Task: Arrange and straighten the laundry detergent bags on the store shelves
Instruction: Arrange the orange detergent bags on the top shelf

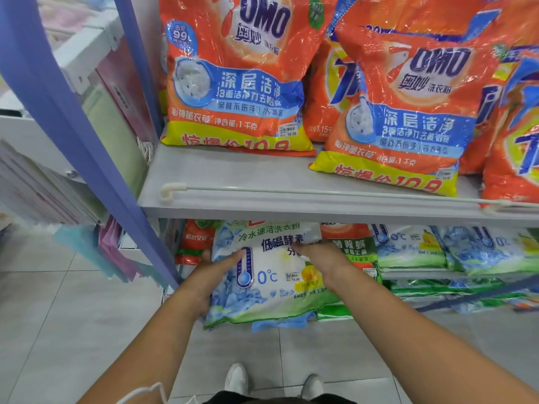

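Upper shelf (262, 176): two orange bags standing. The one at 11 o'clock (236, 83) is close to square. The one at 2 o'clock (408, 118) is rotated with its bottom edge sloping down to the right, near the front rail (320, 193). More orange bags sit behind and to the right. That one needs squaring later, by my read.

Lower shelf: front edge barely shows, mostly hidden by stock. Blue-and-white bags lie stacked flat at 3 o'clock (414, 246); green and orange packs sit behind.

Step in hand: the white-and-blue bag with the thermometer print (268, 272), at 6 o'clock of the upper shelf, low centre. It's tilted, bottom edge hanging forward past the stack below, top tucked under the upper shelf.

Left hand (215, 272) is on the bag's left edge, thumb on the face, fingers wrapped behind, gripping that edge. Right hand (318, 255) lies on the upper right of the face, fingers curled on the top corner; looks like a pinch, can't confirm.

How to do it well:
- Hold both sides, lift slightly so it doesn't drag on the packs underneath.
- Rotate until the bottom edge is parallel with the shelf front.
- Push back until flush with the neighbouring stack.
- Powder shifts, so pat it flat afterwards.
- Keep the print facing out.
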`<state>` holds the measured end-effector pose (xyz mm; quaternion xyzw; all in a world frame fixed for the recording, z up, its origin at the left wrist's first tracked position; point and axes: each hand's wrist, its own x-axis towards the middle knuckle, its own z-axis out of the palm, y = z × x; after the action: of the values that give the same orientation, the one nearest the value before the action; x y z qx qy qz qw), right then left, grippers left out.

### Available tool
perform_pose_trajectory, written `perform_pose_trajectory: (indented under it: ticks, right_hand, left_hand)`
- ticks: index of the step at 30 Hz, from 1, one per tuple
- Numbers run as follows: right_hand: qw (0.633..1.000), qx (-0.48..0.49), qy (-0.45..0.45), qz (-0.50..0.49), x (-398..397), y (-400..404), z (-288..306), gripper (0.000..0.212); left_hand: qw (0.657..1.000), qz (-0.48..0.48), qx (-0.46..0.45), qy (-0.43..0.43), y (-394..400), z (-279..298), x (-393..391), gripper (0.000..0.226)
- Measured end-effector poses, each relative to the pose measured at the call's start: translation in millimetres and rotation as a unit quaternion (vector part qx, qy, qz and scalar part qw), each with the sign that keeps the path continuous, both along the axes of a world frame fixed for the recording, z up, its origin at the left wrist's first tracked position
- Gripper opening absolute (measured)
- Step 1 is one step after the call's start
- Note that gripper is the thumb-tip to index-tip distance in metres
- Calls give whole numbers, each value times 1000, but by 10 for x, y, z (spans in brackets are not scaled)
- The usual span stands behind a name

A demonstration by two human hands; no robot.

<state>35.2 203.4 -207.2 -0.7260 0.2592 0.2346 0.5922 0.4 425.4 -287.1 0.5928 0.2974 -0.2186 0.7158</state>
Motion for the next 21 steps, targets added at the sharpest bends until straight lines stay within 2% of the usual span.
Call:
perform_pose_trajectory:
  ticks: [2, 5, 6, 7, 9, 11, 14, 17, 21]
  right_hand:
    - [1000, 6, -13, -6, -9, -45, 26, 50]
    - [999, 25, -46, 5, 2, -207, 159, 48]
    - [998, 28, -58, 11, 4, -288, 200, 58]
    - [997, 25, -65, 17, -15, -366, 260, 71]
    - [998, 18, -56, 31, -13, -572, 260, 87]
    - [997, 5, -53, 47, -40, -811, 259, 88]
    - [998, 9, -57, 35, -77, -1280, 305, 88]
    - [997, 25, -75, 24, -78, -1806, 339, 97]
    - [995, 38, -87, 6, -45, -2484, 331, 75]
  left_hand:
    - [1000, 5, -11, -14, -29, 57, 6, 76]
    - [999, 30, 0, -28, -154, 149, -30, 99]
    - [998, 44, -3, -41, -202, 134, -40, 102]
    - [998, 44, 7, -47, -293, 213, -65, 102]
    - [997, 45, 16, -66, -509, 287, -100, 83]
    - [995, 51, 43, -78, -778, 383, -149, 63]
    - [995, 45, 49, -78, -1211, 431, -172, 83]
    - [996, 21, 35, -83, -1687, 505, -145, 77]
    - [992, 34, 55, -104, -2371, 614, -50, 83]
